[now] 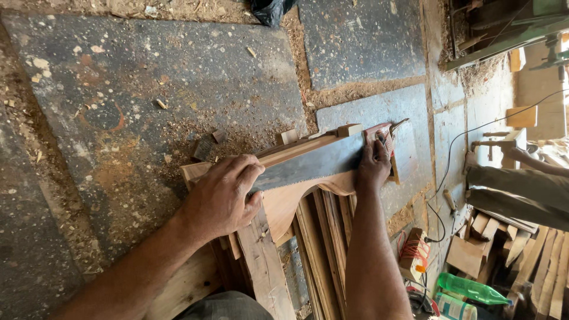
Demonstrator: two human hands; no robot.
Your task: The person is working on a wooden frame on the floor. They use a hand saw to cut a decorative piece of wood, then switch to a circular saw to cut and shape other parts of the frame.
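Head view: saw (314, 163) lies flat along the plank (284, 204), left hand (222, 195) clamped over the blade's near end, right hand (374, 163) pressing fingers together by the handle.

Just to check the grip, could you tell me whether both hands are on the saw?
Yes, the left hand presses the saw blade while the right hand holds its handle end.
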